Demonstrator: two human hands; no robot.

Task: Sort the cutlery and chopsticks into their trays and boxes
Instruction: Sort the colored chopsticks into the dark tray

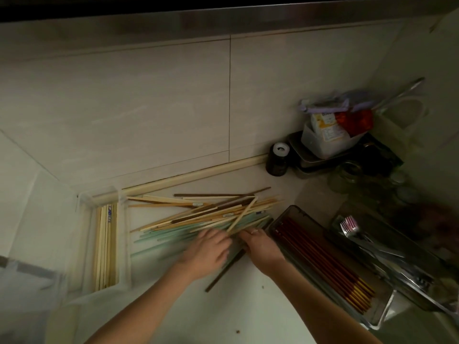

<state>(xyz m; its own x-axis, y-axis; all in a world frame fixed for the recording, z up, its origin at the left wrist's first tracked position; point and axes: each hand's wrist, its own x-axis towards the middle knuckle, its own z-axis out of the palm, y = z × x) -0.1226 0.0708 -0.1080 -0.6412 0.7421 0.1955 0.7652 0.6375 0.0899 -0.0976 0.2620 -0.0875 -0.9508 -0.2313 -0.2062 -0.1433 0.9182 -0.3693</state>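
Observation:
A loose pile of chopsticks (203, 209) lies on the white counter, mixing pale wooden, mint-green and dark brown sticks. My left hand (211, 252) rests on the green chopsticks (169, 235) at the pile's near edge, fingers curled over them. My right hand (258, 244) meets the pile beside it and pinches a pale wooden chopstick (242, 214) that angles upward. A clear tray (124, 244) at the left holds wooden chopsticks. A dark box (295, 214) at the right holds red chopsticks (320, 256). Further right a tray (387, 274) holds forks and other metal cutlery.
A dark jar (278, 158) stands against the tiled wall, next to a stack of trays with a plastic tub (325, 142) of packets. Glass jars (352, 175) sit in the right corner. One dark chopstick (223, 271) lies apart near my wrists.

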